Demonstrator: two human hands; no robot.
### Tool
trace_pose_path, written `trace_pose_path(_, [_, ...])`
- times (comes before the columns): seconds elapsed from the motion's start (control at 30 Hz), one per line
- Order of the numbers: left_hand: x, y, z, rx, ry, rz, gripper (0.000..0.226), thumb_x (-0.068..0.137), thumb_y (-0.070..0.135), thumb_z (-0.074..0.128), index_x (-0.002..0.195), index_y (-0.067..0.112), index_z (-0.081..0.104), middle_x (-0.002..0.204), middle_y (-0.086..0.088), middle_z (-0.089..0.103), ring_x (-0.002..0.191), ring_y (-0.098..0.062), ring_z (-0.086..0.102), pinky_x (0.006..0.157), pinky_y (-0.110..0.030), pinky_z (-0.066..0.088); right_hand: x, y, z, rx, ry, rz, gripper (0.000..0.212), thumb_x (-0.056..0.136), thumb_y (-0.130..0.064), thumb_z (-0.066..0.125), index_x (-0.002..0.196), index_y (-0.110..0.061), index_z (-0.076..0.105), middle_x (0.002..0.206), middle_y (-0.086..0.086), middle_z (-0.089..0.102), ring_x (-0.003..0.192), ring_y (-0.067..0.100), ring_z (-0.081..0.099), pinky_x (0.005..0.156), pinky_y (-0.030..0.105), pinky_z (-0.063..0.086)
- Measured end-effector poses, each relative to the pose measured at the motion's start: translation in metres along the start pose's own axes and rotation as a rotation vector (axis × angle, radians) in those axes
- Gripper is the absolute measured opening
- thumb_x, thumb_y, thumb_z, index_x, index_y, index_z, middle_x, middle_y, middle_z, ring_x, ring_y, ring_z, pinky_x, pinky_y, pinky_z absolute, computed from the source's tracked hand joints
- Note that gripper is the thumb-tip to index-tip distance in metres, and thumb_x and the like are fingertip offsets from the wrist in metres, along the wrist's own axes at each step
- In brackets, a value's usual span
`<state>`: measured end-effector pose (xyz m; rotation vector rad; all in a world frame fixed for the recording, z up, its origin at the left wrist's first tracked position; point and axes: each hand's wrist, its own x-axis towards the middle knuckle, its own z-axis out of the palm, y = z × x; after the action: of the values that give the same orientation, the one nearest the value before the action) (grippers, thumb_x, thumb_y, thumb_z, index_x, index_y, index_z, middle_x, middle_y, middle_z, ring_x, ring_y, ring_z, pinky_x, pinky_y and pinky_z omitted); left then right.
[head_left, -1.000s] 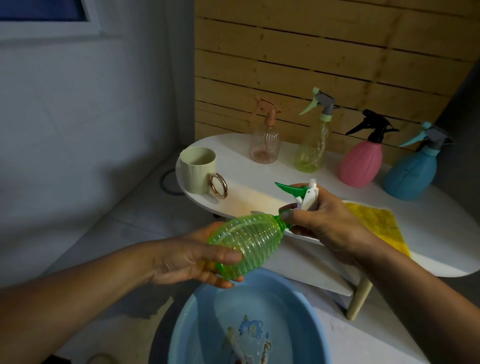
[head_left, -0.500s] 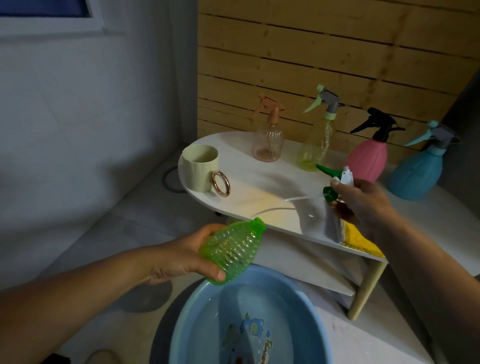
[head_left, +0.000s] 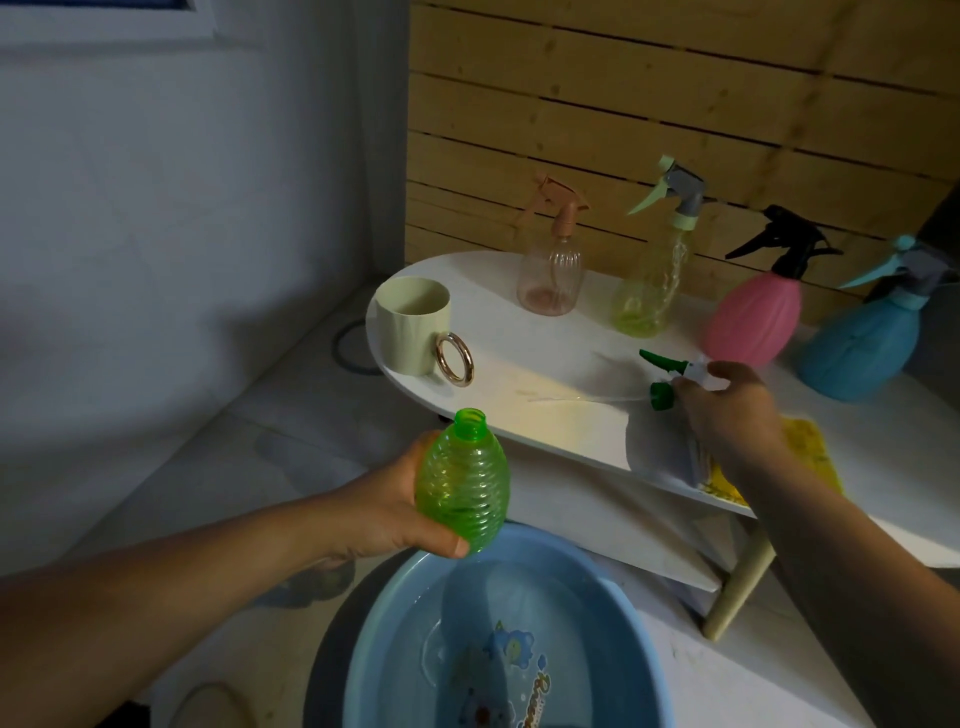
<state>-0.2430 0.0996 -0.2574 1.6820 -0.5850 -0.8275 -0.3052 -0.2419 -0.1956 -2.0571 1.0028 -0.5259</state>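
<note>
A white surface (head_left: 519, 395) carries four spray bottles (head_left: 753, 322), a mug (head_left: 410, 327) and a yellow cloth (head_left: 810, 457) partly hidden by my right arm. A blue basin (head_left: 363, 649) sits below. My left hand (head_left: 384, 509) fingers grip an uncapped green bottle (head_left: 462, 483) above the basin. My right hand (head_left: 727, 410) fingers pinch a spray head (head_left: 670, 374) over the surface.

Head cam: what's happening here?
A person is working with a spray bottle that is in two parts. The left grip holds the green ribbed bottle neck up and open, above a blue basin of water. The right grip holds the green-and-white spray head, tube trailing, low over the white table. A cream mug and other spray bottles stand on the table, untouched.
</note>
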Motion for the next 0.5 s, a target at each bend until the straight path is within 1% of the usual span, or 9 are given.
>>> trace_pose_path(0.07, [0.002,-0.002,0.000,0.021,0.026,0.008,0.093,0.068,-0.010,0.090,0.139,0.028,0.046,0.123,-0.002,0.070,0.116,-0.015,0.069,0.090,-0.029,0.057,-0.001,0.001,0.002,-0.036,-0.015,-0.005,0.056,0.095,-0.041,0.066,0.143,-0.016,0.048,0.124,0.014,0.062,0.095,0.029,0.057,0.081,0.039,0.050])
trace_pose_path(0.13, [0.004,-0.003,0.001,0.062,0.035,0.011,0.093,0.065,-0.006,0.093,0.138,0.029,0.047,0.123,0.000,0.070,0.115,-0.012,0.069,0.090,-0.027,0.057,-0.001,0.003,0.002,-0.083,-0.029,-0.006,0.058,0.092,-0.043,0.066,0.142,-0.020,0.048,0.124,0.011,0.060,0.095,0.030,0.060,0.086,0.043,0.053])
trace_pose_path(0.2, [0.005,-0.006,0.002,0.102,0.036,0.023,0.096,0.063,-0.002,0.096,0.138,0.029,0.046,0.125,0.002,0.069,0.116,-0.010,0.068,0.092,-0.026,0.057,-0.002,0.004,0.004,-0.154,-0.025,-0.003,0.060,0.089,-0.044,0.068,0.141,-0.023,0.048,0.135,0.013,0.051,0.103,0.036,0.062,0.095,0.049,0.053])
trace_pose_path(0.23, [0.005,-0.008,0.003,0.118,0.033,0.027,0.096,0.062,-0.001,0.097,0.139,0.028,0.046,0.126,0.002,0.068,0.116,-0.009,0.067,0.094,-0.026,0.057,-0.005,0.004,0.005,-0.190,0.000,-0.024,0.059,0.089,-0.043,0.068,0.141,-0.023,0.048,0.139,0.015,0.047,0.107,0.038,0.061,0.097,0.050,0.052])
trace_pose_path(0.27, [0.005,-0.010,0.004,0.129,0.029,0.031,0.096,0.061,-0.001,0.097,0.139,0.027,0.046,0.127,0.002,0.068,0.117,-0.009,0.067,0.095,-0.026,0.057,-0.006,0.001,0.007,-0.217,0.039,-0.085,0.056,0.090,-0.042,0.067,0.140,-0.023,0.049,0.141,0.015,0.047,0.109,0.039,0.060,0.096,0.050,0.052])
trace_pose_path(0.33, [0.007,-0.012,0.009,0.157,0.007,0.042,0.096,0.061,0.001,0.097,0.138,0.027,0.046,0.128,0.004,0.067,0.118,-0.008,0.066,0.099,-0.028,0.056,-0.015,-0.015,0.012,-0.177,0.088,-0.296,0.043,0.095,-0.037,0.064,0.135,-0.021,0.056,0.135,0.012,0.055,0.106,0.034,0.062,0.090,0.047,0.053])
trace_pose_path(0.37, [0.008,-0.014,0.011,0.172,-0.003,0.050,0.096,0.060,0.003,0.098,0.137,0.029,0.047,0.128,0.005,0.066,0.119,-0.008,0.065,0.101,-0.029,0.055,-0.020,-0.028,0.018,-0.119,0.055,-0.404,0.035,0.097,-0.033,0.064,0.129,-0.018,0.062,0.127,0.009,0.062,0.102,0.029,0.063,0.088,0.044,0.053])
trace_pose_path(0.43, [0.010,-0.017,0.015,0.190,-0.026,0.064,0.095,0.060,0.006,0.099,0.135,0.030,0.047,0.128,0.007,0.066,0.121,-0.007,0.064,0.104,-0.032,0.054,-0.033,-0.064,0.039,-0.032,-0.126,-0.511,0.026,0.098,-0.033,0.065,0.116,-0.016,0.071,0.110,0.001,0.070,0.093,0.019,0.065,0.083,0.037,0.052])
trace_pose_path(0.5, [0.013,-0.019,0.016,0.210,-0.043,0.070,0.096,0.059,0.011,0.100,0.136,0.032,0.046,0.129,0.009,0.064,0.123,-0.007,0.062,0.107,-0.034,0.052,-0.044,-0.100,0.063,0.025,-0.340,-0.501,0.034,0.096,-0.045,0.066,0.112,-0.016,0.073,0.106,-0.002,0.071,0.086,0.014,0.065,0.078,0.038,0.055])
